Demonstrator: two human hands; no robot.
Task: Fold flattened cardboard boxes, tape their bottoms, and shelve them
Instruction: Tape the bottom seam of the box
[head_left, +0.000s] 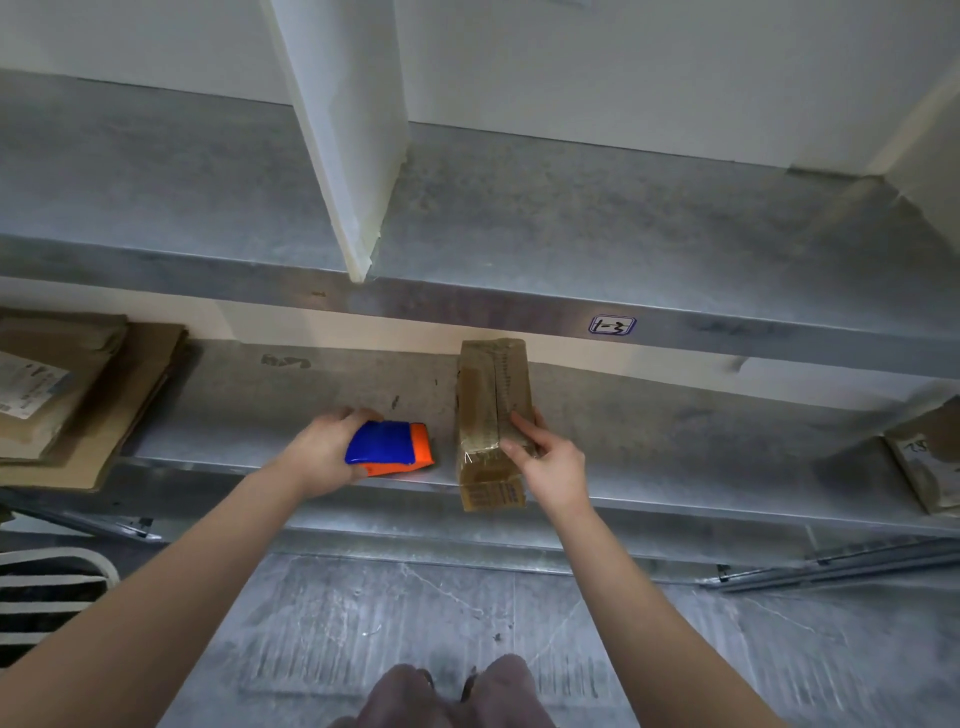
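1. The left hand (322, 457) is closed around a blue and orange tape dispenser (392, 448).
2. The right hand (550, 462) grips the near end of the taped cardboard box (485, 395).
3. Both things rest on the lower metal shelf (311, 384), and the box overhangs its front edge.
4. Flattened cardboard (78, 400) is stacked at the left, above a grey floor (363, 613).
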